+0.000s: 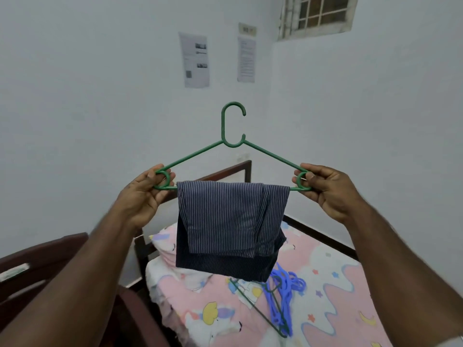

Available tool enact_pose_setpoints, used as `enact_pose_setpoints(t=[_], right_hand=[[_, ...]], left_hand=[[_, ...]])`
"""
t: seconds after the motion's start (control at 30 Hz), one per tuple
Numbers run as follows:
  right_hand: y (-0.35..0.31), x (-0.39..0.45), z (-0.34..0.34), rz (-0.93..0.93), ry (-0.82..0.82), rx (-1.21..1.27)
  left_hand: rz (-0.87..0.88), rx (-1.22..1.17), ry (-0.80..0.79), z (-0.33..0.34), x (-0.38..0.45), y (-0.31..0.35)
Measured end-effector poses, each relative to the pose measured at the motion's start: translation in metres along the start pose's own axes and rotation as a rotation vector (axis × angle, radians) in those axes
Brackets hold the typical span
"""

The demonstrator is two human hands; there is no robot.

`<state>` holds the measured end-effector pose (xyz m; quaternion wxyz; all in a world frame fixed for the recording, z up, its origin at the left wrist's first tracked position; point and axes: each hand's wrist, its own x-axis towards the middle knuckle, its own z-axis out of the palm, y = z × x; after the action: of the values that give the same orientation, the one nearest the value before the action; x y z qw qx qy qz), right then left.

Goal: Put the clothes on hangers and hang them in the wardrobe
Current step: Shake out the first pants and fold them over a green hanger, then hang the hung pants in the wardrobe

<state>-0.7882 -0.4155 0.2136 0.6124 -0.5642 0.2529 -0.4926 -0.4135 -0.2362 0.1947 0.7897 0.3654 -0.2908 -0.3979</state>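
At centre frame, the left hand (pixel 144 194) and right hand (pixel 325 190) each pinch an end of a green plastic hanger (pixel 231 144); folded navy pinstriped trousers (pixel 230 226) drape over its bar, above the pink patterned bedsheet (pixel 325 296).

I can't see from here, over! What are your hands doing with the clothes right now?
Left hand and right hand grip the green hanger ends. Striped garment draped over its bar. Spare hangers on bed. No wardrobe in sight.

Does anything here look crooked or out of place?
Nothing much. The striped cloth hangs folded over the green hanger, which both hands hold level by its ends. Its folded layers hang to uneven lengths. Spare hangers lie in a loose heap on the bed.
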Motion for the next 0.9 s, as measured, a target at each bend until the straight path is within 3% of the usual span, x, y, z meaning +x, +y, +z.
enact_pose_setpoints(t=[0.57,0.9], right_hand=[[-0.013,-0.008,0.153,0.006,-0.497,0.137],[0.018,-0.074,0.224,0.087,-0.714,0.248]], left_hand=[[0.302,-0.148,0.310,-0.058,-0.177,0.117],[0.383,-0.125,0.502,-0.066,-0.327,0.145]])
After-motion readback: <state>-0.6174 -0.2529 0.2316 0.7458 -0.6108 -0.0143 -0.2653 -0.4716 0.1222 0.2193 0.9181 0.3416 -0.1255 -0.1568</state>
